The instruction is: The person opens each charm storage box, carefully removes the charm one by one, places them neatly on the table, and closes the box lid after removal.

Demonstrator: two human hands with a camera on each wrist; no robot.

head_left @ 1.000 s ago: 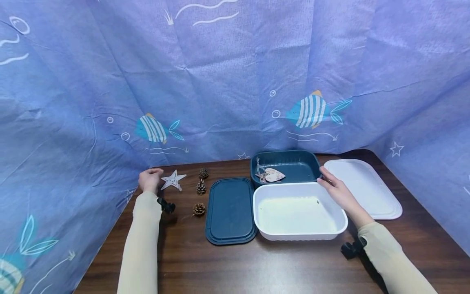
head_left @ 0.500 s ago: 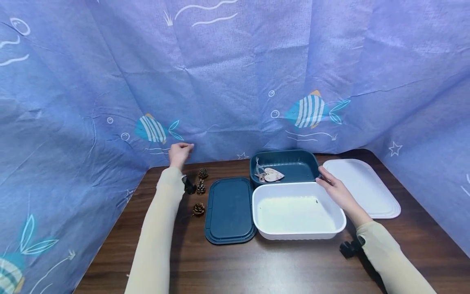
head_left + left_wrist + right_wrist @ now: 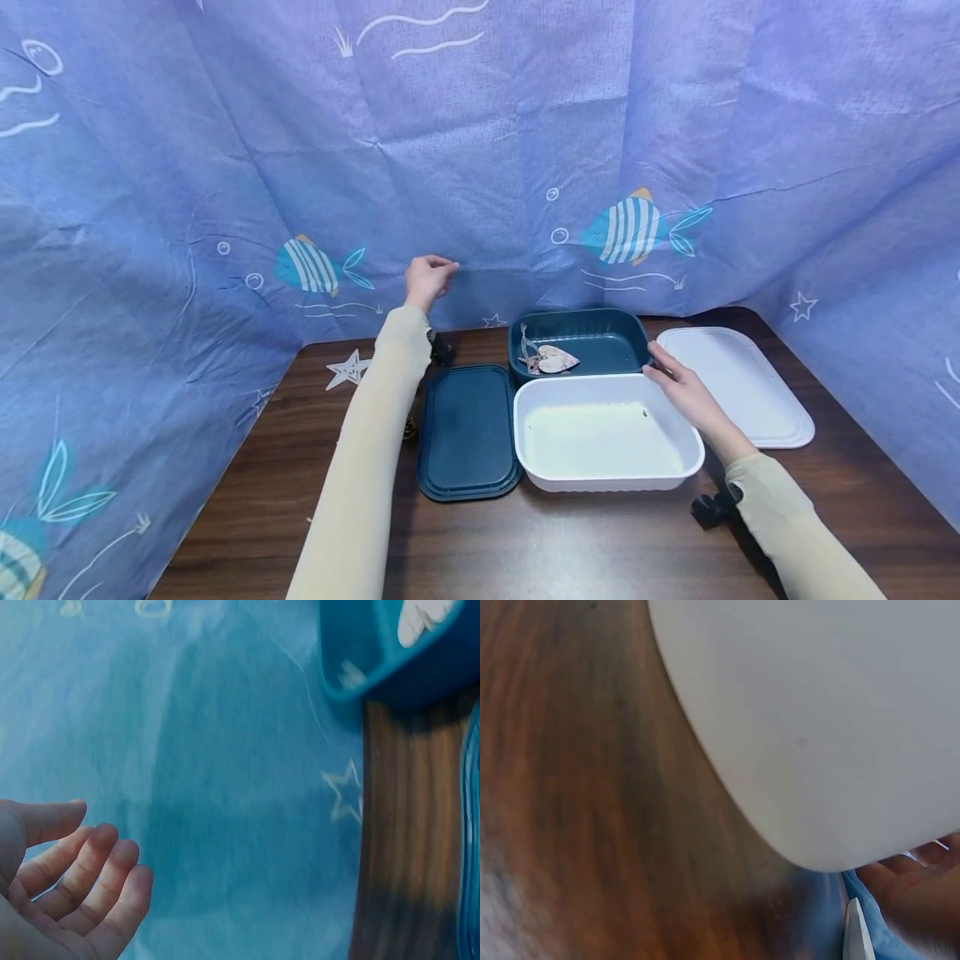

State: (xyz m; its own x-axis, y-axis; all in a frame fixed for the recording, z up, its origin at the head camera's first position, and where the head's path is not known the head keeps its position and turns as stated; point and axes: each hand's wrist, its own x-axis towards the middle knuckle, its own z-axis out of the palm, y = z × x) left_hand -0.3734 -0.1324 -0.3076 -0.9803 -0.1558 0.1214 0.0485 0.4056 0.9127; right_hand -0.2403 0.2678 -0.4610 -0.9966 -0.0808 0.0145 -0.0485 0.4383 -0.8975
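Note:
In the head view my left hand (image 3: 429,282) is raised in front of the curtain, beyond the table's back edge. The left wrist view shows its fingers (image 3: 112,900) loosely bent and the thumb apart, with nothing between them. My right hand (image 3: 678,392) lies with fingers extended at the back right corner of a white bin (image 3: 611,482), by the dark blue bin (image 3: 611,325) behind it. A heart ornament (image 3: 557,359) with a ribbon lies in the dark bin. A white star ornament (image 3: 347,370) and a partly hidden pinecone (image 3: 409,427) are near my left sleeve.
A dark blue lid (image 3: 469,433) lies flat left of the white bin. To the right is a white lid (image 3: 738,383). The fish-print curtain (image 3: 480,167) hangs along the back edge of the brown table (image 3: 525,550).
My left hand has risen from beside the star ornament and moved right. The star still lies on the table; the left sleeve now covers most pinecones. My right hand has hardly moved.

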